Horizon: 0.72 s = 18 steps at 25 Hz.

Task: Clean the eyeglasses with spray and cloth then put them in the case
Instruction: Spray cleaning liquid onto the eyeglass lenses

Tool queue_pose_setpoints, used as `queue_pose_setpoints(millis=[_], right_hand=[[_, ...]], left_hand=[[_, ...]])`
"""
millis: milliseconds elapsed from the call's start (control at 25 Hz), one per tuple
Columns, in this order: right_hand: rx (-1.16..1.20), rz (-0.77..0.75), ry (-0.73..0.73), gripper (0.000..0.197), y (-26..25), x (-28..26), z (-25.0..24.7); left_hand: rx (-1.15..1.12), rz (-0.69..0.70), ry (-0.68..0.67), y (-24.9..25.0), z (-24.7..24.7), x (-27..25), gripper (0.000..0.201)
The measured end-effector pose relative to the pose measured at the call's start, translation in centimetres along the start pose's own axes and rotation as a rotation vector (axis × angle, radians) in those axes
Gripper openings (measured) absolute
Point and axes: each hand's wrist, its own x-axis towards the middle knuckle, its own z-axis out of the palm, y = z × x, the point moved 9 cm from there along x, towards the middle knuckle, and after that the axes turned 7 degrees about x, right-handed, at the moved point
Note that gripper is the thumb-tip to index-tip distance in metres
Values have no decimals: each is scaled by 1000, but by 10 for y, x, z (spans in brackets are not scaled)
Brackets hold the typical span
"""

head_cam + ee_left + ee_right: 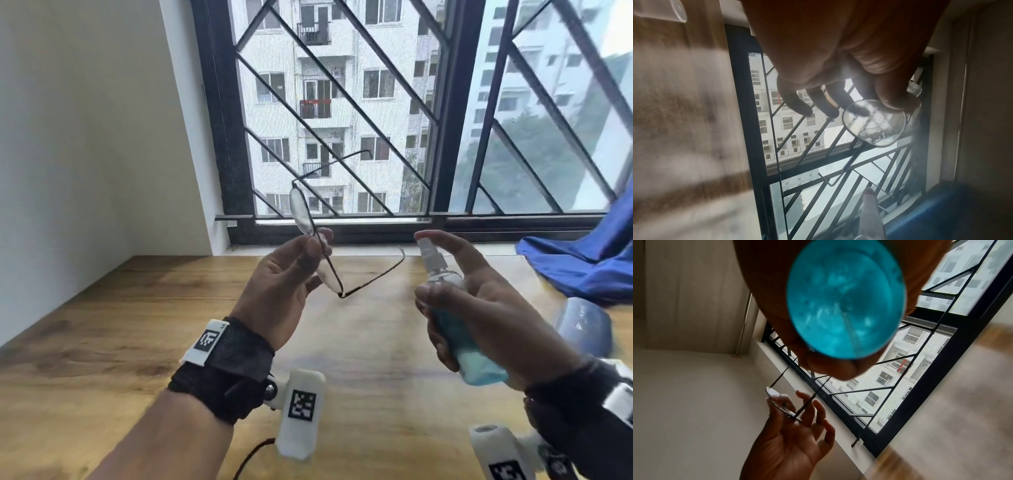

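Thin-rimmed eyeglasses (317, 240) held aloft, arms unfolded, one lens wet (droplets visible); clear spray bottle (448, 308) of blue liquid tilted, nozzle aimed at them.

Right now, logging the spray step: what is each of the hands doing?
Left hand: pinching the eyeglasses near the bridge.
Right hand: gripping the spray bottle, index finger on the nozzle.
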Motion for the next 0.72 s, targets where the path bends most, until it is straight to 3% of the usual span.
queue_pose_setpoints(millis=[120,280,400,560,720], right_hand=[[-63,-2,5,55,4,0,-1],[20,-102,151,56,-6,4,-22],[90,-185,297,57,-15,3,-46],[105,-239,387,56,-18,0,-60],[39,-214,369,56,-10,1,-55]], left_hand=[[-13,-7,48,-3,-8,2,53],[138,-41,112,3,-13,1,52],[550,-67,69,22,-5,0,25],[1320,-127,-173,9,29,21,25],[1642,-254,-343,-37,57,29,26]])
